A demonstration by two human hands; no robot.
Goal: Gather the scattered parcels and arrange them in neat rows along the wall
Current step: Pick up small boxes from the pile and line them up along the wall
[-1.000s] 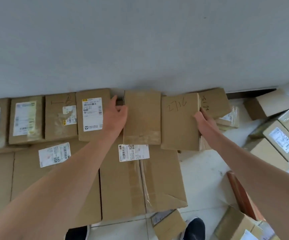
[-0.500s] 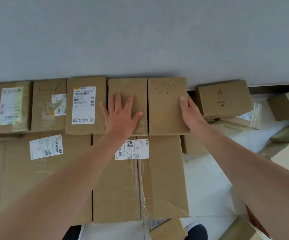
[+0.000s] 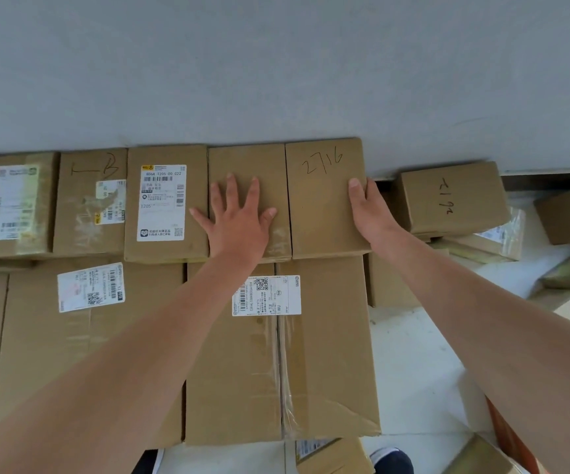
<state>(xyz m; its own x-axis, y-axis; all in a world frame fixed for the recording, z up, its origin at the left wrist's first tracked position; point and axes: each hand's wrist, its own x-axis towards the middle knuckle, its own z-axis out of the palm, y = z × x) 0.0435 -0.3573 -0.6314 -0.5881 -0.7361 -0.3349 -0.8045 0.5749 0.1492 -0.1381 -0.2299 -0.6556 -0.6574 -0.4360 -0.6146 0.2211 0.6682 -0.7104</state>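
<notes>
1. My left hand (image 3: 239, 220) lies flat on the plain parcel (image 3: 259, 162), fingers straight and spread wide, palm pressing on its top face
2. My right hand (image 3: 370, 213) sits at the right edge of the parcel marked 2716 (image 3: 324, 206). The thumb rests on top; the other fingers drop down the side face out of view, so I cannot tell whether they curl or push flat
3. Both parcels sit touching side by side, backs against the wall (image 3: 276, 63), on top of the large carton (image 3: 328, 354), in line with the labelled parcel (image 3: 165, 203) to the left
4. I judge these to be stiff corrugated card: the faces look flat and the edges square. They look light enough to slide with one hand each. The bare card should give dry, sure friction, while the taped strips would be slicker
5. I would take hold at the side faces near the corners, where card is strongest, and keep top pressure gentle, since a broad lid may bow
6. The small pen-marked box (image 3: 454, 200) sits near the row's right end with a gap between. I would clasp it by two opposite sides
</notes>
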